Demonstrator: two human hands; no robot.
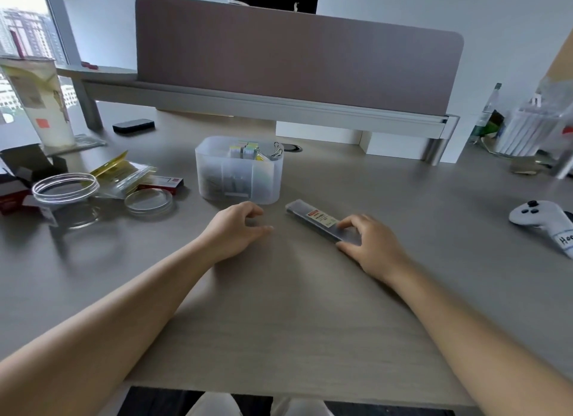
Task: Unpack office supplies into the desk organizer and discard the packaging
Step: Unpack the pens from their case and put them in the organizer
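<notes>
A translucent white desk organizer (266,179) stands mid-desk, holding sticky notes, binder clips and small items. Just in front of it my left hand (237,231) rests on the desk, fingers loosely curled and holding nothing. To the right lies a long clear plastic case (313,217) with a red-and-white label, angled toward the organizer. My right hand (369,245) grips the case's near end between thumb and fingers. On the left lie opened packaging: a clear bag with a yellow header (124,173), a red-and-white box (162,183), a clear round container (65,192) and its lid (148,201).
A tall drink cup (40,102) and an open black-and-red box (21,176) stand at the far left. A black phone (133,125) lies behind. A white controller (542,220) sits at the right. A brown partition (294,62) closes the desk's back, with a person behind it.
</notes>
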